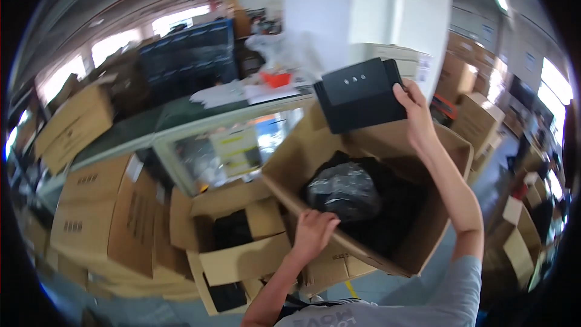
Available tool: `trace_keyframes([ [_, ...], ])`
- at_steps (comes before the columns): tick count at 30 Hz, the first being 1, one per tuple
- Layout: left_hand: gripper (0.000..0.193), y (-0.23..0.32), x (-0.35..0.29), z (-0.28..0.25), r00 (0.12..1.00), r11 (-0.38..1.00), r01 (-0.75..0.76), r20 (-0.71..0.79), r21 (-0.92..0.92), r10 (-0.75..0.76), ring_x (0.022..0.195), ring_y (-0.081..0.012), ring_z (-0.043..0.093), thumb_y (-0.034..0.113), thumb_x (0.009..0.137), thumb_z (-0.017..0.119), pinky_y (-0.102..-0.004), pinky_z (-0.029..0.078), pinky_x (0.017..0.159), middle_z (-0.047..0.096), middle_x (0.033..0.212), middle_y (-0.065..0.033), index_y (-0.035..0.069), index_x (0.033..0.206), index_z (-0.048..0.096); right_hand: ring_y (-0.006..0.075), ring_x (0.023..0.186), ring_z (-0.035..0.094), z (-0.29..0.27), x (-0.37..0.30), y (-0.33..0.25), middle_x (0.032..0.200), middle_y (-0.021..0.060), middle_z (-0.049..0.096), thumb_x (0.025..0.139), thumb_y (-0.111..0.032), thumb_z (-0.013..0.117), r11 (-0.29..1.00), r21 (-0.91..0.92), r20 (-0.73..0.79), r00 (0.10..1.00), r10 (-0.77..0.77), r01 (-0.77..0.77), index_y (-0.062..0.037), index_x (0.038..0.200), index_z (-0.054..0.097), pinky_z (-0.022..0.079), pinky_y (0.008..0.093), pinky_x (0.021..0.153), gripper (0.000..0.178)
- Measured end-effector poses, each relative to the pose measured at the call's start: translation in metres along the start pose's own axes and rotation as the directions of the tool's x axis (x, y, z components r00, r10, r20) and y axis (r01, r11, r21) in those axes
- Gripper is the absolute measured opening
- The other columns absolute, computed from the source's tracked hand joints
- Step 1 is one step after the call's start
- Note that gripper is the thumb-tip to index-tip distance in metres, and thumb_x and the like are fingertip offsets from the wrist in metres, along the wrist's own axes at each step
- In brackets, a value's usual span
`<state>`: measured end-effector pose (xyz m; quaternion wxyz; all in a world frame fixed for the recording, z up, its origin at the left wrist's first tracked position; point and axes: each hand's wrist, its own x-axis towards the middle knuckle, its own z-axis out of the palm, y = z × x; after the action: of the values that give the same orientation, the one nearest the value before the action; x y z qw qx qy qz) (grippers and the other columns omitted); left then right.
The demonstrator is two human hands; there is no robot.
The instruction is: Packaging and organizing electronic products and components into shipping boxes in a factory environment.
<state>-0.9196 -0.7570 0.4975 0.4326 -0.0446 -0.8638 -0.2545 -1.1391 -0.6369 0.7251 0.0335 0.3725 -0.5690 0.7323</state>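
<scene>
In front of me a large open cardboard box (448, 145) is tilted, with black items (393, 206) inside. A clear plastic bag (344, 191) around something dark lies among them. My left hand (315, 234) is closed on the box's near left rim, right beside the bag. Raised over the far side of the box, my right hand (416, 109) grips a flat black box (360, 100) by its right edge. Small pale marks show on its face, and its layered edges look like more than one piece; I cannot tell for sure.
Left of the large box stands a smaller open carton (245, 260) with black contents. Closed cartons (91, 218) are stacked farther left. Behind runs a glass-fronted counter (163, 118) bearing papers and a red tray (276, 79). A white pillar (363, 18) rises behind; more cartons (478, 121) stand right.
</scene>
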Motion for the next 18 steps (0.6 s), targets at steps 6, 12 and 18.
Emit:
trace_keyframes([
  [6,0.017,-0.001,-0.001,-0.004,1.0,1.0,-0.021,0.006,0.0,0.021,0.08,-0.0226,0.053,0.025,0.084,0.063,-0.0364,0.038,0.084,0.058,0.078,-0.0026,0.008,0.083,0.06,0.0075,0.093,0.05,0.102,0.018,0.024,0.099,-0.0017,0.06,0.092,-0.02,0.059,0.989,-0.136,0.267,0.963,-0.025,0.064,-0.0053,0.114,0.059,0.035,0.0243,0.089,0.026],
  [12,0.019,0.0,0.002,-0.004,0.997,0.998,-0.053,-0.055,0.017,0.054,0.078,-0.0225,0.049,0.026,0.082,0.064,-0.0364,0.039,0.083,0.051,0.076,-0.0041,0.008,0.08,0.057,0.0071,0.088,0.051,0.189,0.006,0.034,0.093,-0.0006,0.06,0.092,-0.022,0.06,0.997,-0.048,0.453,0.891,-0.028,0.056,-0.0046,0.115,0.059,0.038,0.0229,0.085,0.029],
  [18,0.02,-0.001,-0.001,-0.003,0.988,0.994,-0.108,-0.113,0.005,0.108,0.078,-0.0226,0.048,0.025,0.083,0.063,-0.036,0.04,0.083,0.046,0.074,-0.0046,0.008,0.077,0.056,0.0057,0.081,0.05,0.242,-0.018,0.064,0.085,-0.0028,0.056,0.09,-0.015,0.062,0.994,-0.07,0.598,0.801,-0.024,0.082,-0.0042,0.111,0.061,0.039,0.0221,0.074,0.023],
])
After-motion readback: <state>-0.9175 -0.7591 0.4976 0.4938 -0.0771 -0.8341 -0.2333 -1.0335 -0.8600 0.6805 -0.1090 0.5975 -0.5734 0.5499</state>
